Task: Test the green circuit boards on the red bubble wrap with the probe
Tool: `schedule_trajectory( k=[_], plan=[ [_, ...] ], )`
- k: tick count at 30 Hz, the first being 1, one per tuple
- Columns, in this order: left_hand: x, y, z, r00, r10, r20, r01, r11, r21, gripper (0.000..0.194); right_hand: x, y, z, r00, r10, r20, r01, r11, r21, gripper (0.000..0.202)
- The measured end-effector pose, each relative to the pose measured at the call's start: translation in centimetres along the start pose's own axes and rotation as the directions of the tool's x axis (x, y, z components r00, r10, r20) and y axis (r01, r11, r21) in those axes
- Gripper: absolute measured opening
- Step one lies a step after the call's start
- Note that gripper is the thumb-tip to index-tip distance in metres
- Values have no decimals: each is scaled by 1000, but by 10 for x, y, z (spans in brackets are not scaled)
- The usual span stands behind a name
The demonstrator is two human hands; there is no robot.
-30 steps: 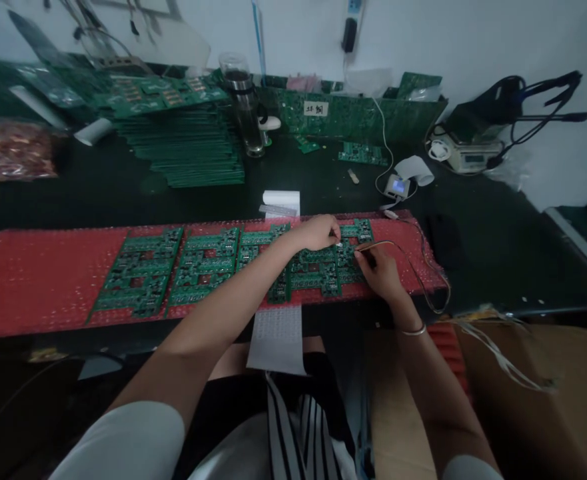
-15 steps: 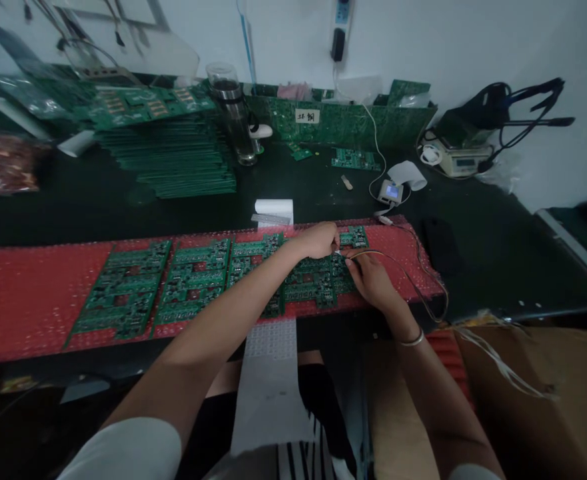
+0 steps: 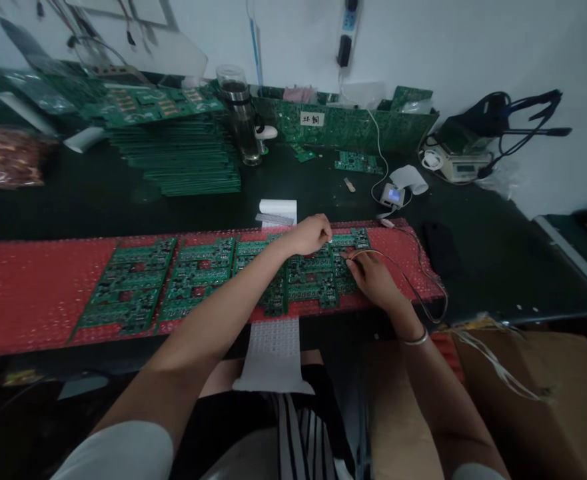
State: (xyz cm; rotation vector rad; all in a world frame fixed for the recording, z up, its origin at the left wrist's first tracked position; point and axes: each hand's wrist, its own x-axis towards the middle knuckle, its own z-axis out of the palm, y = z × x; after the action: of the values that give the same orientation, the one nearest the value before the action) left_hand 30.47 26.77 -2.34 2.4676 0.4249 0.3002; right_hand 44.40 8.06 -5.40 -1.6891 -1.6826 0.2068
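Several green circuit boards lie in a row on red bubble wrap. Over the boards at the right end of the row is my left hand, its fingers closed in a pinch near a small white bit too small to name. My right hand rests low over the rightmost board, its thumb and fingers closed on the end of a thin cable. That cable loops right across the wrap towards a small device with a lit screen. A small gap separates the two hands.
Behind the wrap stand a tall stack of green boards and a glass bottle. A paper roll lies behind the middle. At the right are a black phone-like object, a scale and a cardboard box below the edge.
My left hand has moved a little left, away from my right hand, which stays at the cable end. The view has shifted slightly, and the paper strip hanging towards my lap looks shorter.
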Motion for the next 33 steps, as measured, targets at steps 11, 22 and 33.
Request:
schedule_trajectory(
  k=[11, 22, 33],
  plan=[
    [-77, 3, -9, 991, -100, -89, 97, 994, -47, 17, 85, 9, 21, 989, 111, 96, -142, 889, 435, 22],
    [-82, 5, -1, 979, -143, -143, 133, 988, -75, 17, 101, 5, 46, 992, -19, 121, 41, 982, -187, 20],
    [-80, 4, 0, 977, -160, -141, 149, 985, -83, 18, 104, 5, 47, 980, -106, 170, 159, 927, -340, 26]
  ],
)
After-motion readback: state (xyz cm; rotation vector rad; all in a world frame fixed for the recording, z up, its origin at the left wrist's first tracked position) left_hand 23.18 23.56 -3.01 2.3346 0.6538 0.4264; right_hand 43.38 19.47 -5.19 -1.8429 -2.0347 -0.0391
